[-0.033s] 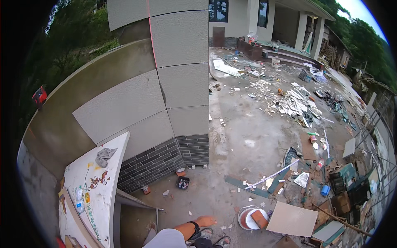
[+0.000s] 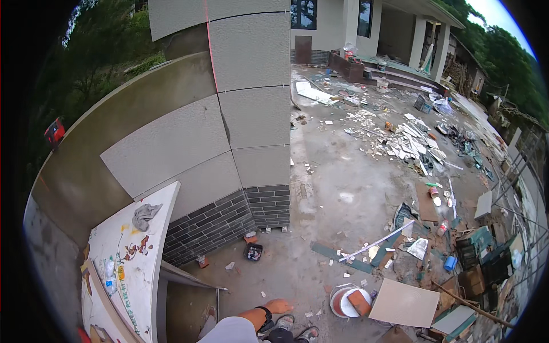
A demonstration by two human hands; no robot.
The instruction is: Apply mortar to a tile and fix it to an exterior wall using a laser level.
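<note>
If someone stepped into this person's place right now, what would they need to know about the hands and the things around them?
Hands: only one hand shows, at the lower edge, open and empty, wristband on; which hand it is I cannot tell.
Things: nearest on the ground is a white bucket with a brick-coloured piece in it, and beside it a loose pale tile. A white board on the left carries a grey rag.
Done: the wall corner wears large grey tiles above dark brick courses.
Left: rubble and offcuts lie scattered over the yard.
</note>
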